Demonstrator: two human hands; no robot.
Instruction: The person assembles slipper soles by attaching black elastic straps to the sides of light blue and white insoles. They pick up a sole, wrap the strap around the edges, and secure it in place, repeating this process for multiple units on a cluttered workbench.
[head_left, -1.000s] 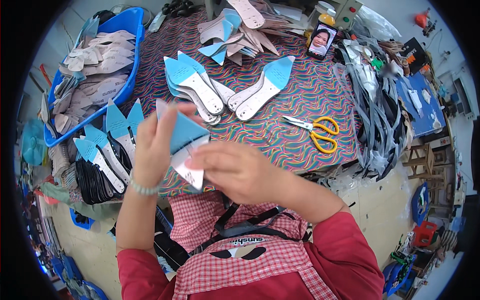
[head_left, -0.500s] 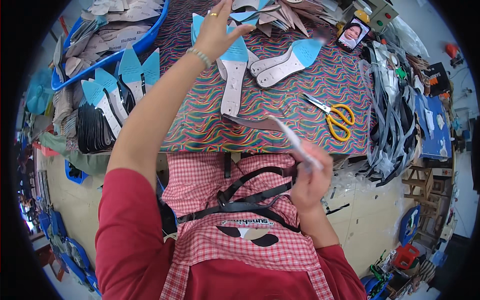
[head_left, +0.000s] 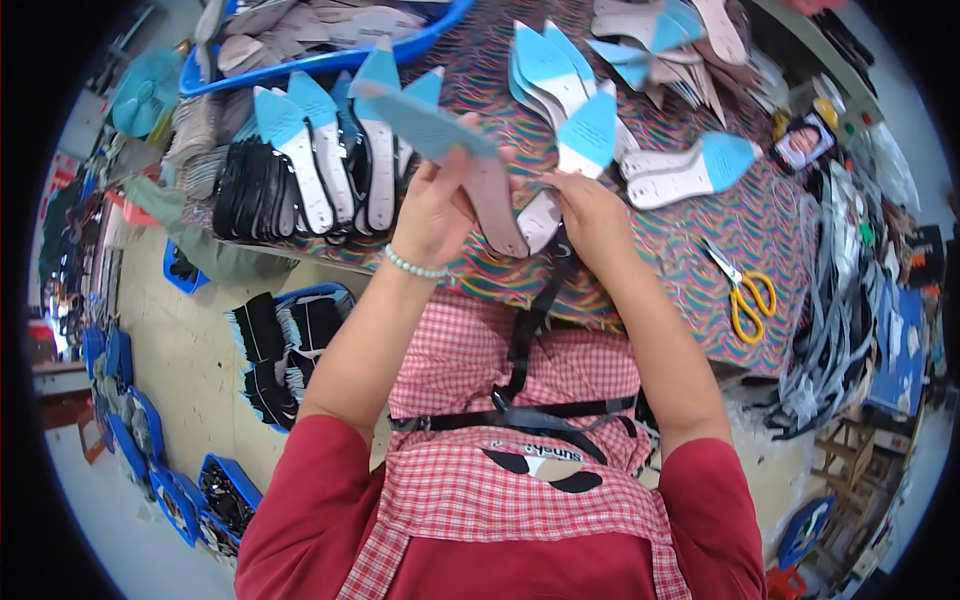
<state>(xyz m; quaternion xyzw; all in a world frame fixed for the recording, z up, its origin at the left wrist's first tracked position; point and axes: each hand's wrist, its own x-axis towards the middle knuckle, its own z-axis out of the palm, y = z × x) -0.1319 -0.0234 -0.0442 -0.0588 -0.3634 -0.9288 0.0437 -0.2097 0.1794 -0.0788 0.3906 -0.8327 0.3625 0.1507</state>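
Note:
My left hand, with a pale beaded bracelet at its wrist, grips a shoe insole by its middle. The insole is tilted up, brownish along the heel part and bluish at the blurred toe. To its right, my right hand is closed over the table, its fingertips pinched by the insole's edge; what they hold is hidden. Partly covered by that hand lies a white insole with a blue toe. A black strap runs from below my right hand over the table edge to my apron.
Finished-looking insoles with black edges stand packed at left, before a blue tray of insole pieces. More insoles lie right and far. Yellow-handled scissors, a phone and hanging grey and black strips are at right.
My left hand has come back from the far insoles and now holds an insole. My right hand has moved up from the table's front edge onto the table. The view has shifted.

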